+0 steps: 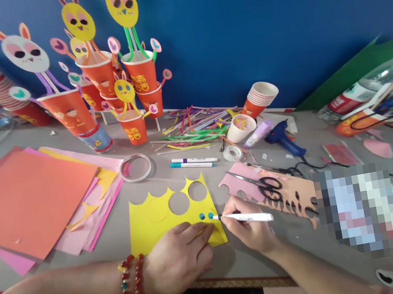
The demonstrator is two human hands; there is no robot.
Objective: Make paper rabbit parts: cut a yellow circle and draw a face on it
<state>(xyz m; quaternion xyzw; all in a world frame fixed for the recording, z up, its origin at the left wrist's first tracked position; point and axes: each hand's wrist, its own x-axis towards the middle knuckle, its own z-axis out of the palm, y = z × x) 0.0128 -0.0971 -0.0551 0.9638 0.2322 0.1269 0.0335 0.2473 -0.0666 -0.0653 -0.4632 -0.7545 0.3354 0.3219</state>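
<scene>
My right hand (251,228) grips a white marker (250,216), its dark tip touching the right one of two small blue-and-black eye spots (206,215) on a sheet of yellow paper (147,234). Several round pieces are cut out along the sheet's top edge. Across the lower part of this sheet lies my left hand (180,259), fingers stretched toward the spots and pressing the paper to the table. Red bead bracelets (132,282) circle the left wrist. Black-handled scissors (260,184) rest on pink and peach paper scraps (289,196) beyond my right hand.
Rabbit figures in red paper cups (134,127) stand at the back left. Coloured paper sheets (34,196) lie at left. Behind the yellow sheet are a tape roll (122,171), two capped markers (193,162), pipe cleaners (194,132) and a blue glue gun (287,141). Cables run at right.
</scene>
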